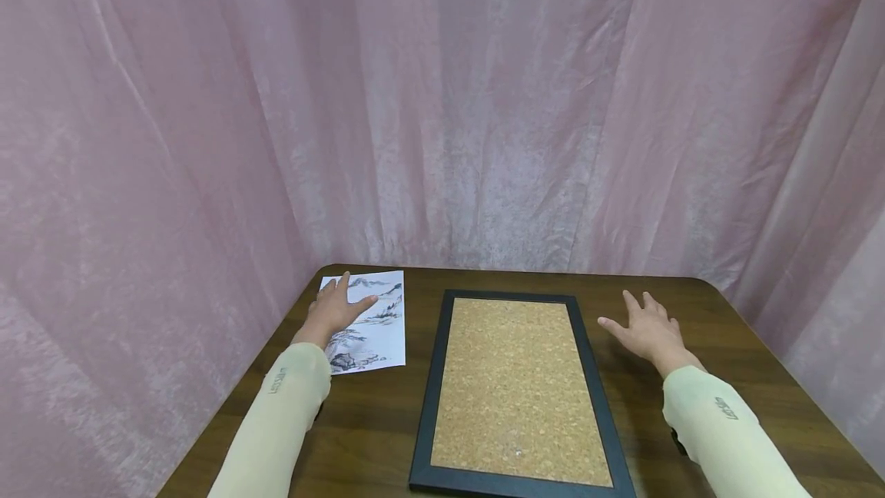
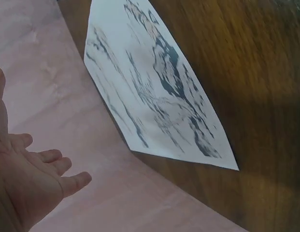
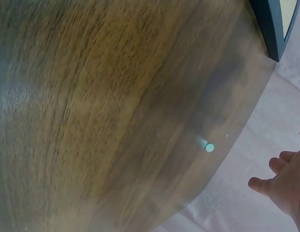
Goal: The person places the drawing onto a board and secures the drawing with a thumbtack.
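My left hand point(image 1: 333, 312) is held over the left side of a white sheet of paper point(image 1: 387, 336) with an ink landscape drawing, its fingers spread and holding nothing. In the left wrist view, the paper point(image 2: 140, 87) lies flat near the table's edge. On the other side, my right hand point(image 1: 648, 333) hovers above the bare wood, fingers spread, with nothing in it. Between the hands lies a cork board point(image 1: 515, 383) in a black frame. A small pale-green round piece point(image 3: 209, 147) sits on the table near the right hand; that hand hides it in the head view.
The brown wooden table point(image 1: 369, 436) has rounded far corners. Pink velvety curtains point(image 1: 484, 137) hang behind it and along both sides. A tiny shiny spot point(image 1: 518, 452) shows low on the cork.
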`<state>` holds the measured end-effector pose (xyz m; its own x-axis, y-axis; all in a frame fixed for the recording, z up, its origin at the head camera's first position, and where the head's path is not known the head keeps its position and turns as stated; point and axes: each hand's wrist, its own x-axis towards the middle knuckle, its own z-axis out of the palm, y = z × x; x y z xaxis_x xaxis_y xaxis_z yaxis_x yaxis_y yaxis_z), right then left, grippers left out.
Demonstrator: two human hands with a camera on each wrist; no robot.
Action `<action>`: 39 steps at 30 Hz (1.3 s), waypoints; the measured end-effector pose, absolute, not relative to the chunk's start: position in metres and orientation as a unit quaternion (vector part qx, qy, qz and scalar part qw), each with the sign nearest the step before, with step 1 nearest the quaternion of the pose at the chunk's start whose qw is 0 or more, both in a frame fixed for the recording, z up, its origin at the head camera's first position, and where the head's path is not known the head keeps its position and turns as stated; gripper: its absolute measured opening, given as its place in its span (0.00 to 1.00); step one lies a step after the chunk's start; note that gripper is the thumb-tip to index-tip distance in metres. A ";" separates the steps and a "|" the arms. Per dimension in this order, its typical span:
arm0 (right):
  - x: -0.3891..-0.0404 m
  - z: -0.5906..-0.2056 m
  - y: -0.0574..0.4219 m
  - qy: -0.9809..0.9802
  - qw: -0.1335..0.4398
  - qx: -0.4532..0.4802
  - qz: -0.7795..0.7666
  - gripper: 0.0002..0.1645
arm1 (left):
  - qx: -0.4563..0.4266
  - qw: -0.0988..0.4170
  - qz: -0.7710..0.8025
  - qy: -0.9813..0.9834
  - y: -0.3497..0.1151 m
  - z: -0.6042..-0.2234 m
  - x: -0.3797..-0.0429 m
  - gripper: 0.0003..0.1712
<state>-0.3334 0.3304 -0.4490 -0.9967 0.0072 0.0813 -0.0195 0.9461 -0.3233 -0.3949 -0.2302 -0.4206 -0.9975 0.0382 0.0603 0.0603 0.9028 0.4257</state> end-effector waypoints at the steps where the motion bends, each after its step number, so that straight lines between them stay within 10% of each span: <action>1: -0.333 -0.449 0.332 -0.986 0.041 0.002 0.164 0.60 | -0.022 0.026 -0.226 -0.973 -0.234 -0.421 -0.394 0.56; 39: -0.328 -0.450 0.371 -0.955 0.069 -0.053 0.284 0.57 | 0.137 0.021 -0.422 -0.896 -0.305 -0.469 -0.368 0.53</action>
<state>-0.3281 0.3706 -0.4500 -0.9847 0.1413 0.1016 0.0630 0.8334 -0.5491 -0.3677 -0.3051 -0.4692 -0.9616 -0.2632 -0.0777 -0.2275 0.6063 0.7620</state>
